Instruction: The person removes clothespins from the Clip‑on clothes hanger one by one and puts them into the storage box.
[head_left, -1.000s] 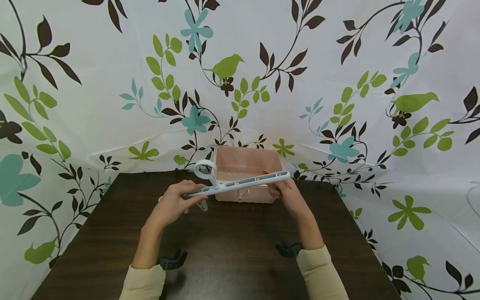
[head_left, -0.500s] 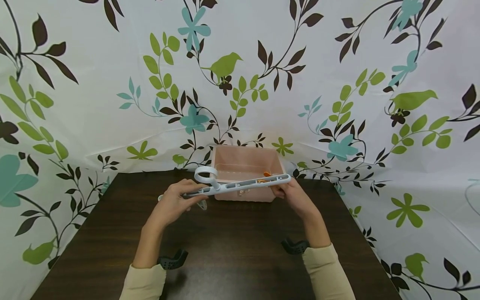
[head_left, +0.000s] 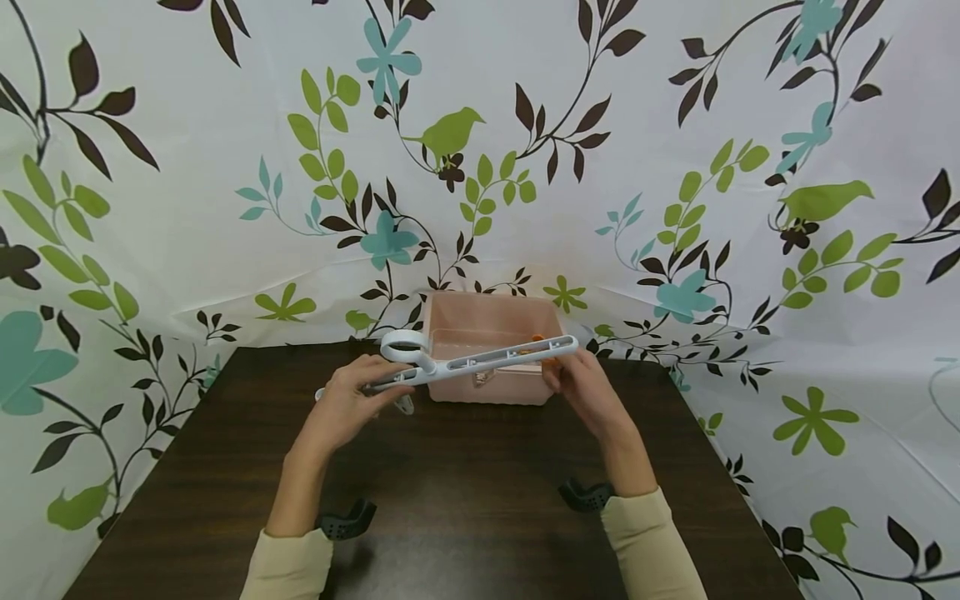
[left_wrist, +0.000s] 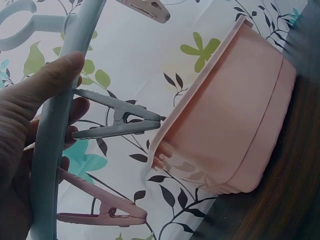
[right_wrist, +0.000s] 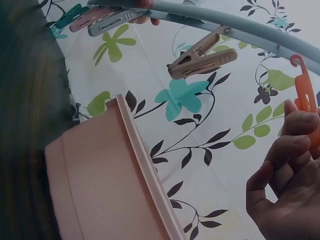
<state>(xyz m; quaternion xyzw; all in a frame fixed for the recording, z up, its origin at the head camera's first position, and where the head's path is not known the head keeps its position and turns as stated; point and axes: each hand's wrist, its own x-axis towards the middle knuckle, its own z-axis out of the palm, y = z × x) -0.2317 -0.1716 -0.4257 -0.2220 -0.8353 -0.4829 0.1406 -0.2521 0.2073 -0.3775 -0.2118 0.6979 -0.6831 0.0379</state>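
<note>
A pale grey hanger bar [head_left: 487, 360] with a ring [head_left: 403, 343] is held level above a pink bin [head_left: 491, 392]. My left hand [head_left: 348, 404] grips the bar's left end, thumb on top [left_wrist: 60, 70]. A grey clip [left_wrist: 117, 120] and a pink clip [left_wrist: 102, 214] hang from the bar [left_wrist: 52, 150] beside that hand. My right hand [head_left: 579, 385] sits just under the bar's right end and pinches an orange clip [right_wrist: 303, 85] by its lower part. A tan clip [right_wrist: 202, 52] hangs from the bar [right_wrist: 235, 27] over the bin [right_wrist: 110, 180].
The bin stands at the far edge of a dark wooden table [head_left: 465, 500]. A floral curtain [head_left: 187, 208] closes in the back and both sides. Black camera mounts [head_left: 347, 521] sit on both wrists.
The hanger has rolled a little, so its ring lies flatter, and its right end has risen slightly. The right hand has shifted slightly under that end.
</note>
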